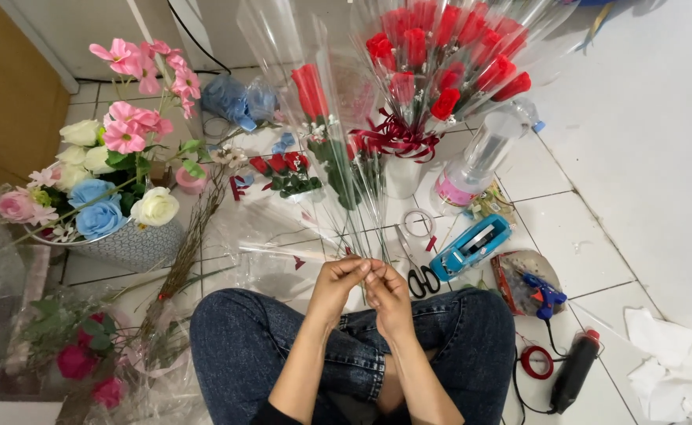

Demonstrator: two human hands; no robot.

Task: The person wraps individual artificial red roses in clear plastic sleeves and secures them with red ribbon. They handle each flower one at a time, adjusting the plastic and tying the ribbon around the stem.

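Above the crossed, denim-clad knees [346, 346], both hands meet at the bottom of a cellophane-wrapped red rose [312, 93] — the left hand [338, 282] and the right hand [385, 293] each closed, fingertips pinching the gathered wrap and stem end, which rises tilted away over the white tiled floor [637, 157]. Just right of the rose's stem lie black-handled scissors [417, 271], with a blue tape dispenser [470, 246] beyond them and a blue glue gun [543, 295] farther right. Behind the rose stands a bucket of wrapped red roses [440, 55]; well left of it sits a pot of pink, white and blue flowers [110, 189].
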